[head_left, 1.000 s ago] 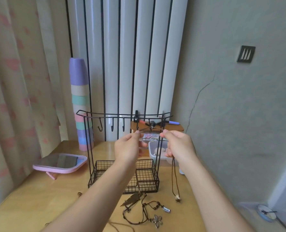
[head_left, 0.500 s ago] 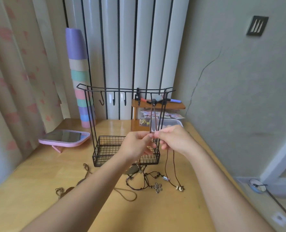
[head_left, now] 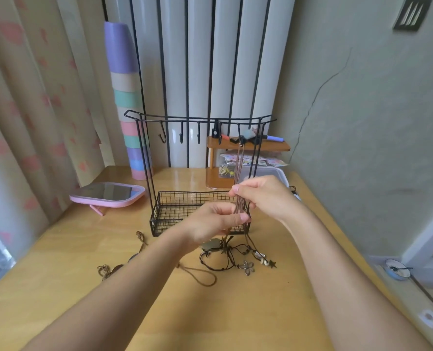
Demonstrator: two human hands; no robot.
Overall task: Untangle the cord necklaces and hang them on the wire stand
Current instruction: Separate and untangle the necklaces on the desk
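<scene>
At lower centre, tangled necklaces (head_left: 225, 253) lie limp on the table (head_left: 235, 312); above them the left hand (head_left: 215, 224) and right hand (head_left: 263, 196) each pinch the hanging cord (head_left: 238, 168), probably light and soft, best held mid-strand; it runs up to a hook on the wire stand (head_left: 200, 120).

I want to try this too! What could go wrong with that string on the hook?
Both the left hand and right hand pinch the cord hanging from a hook on the wire stand. A hard tug might slip it off or tip the stand. Its lower end lies beside the tangled necklaces on the table, so it could snag there.
</scene>
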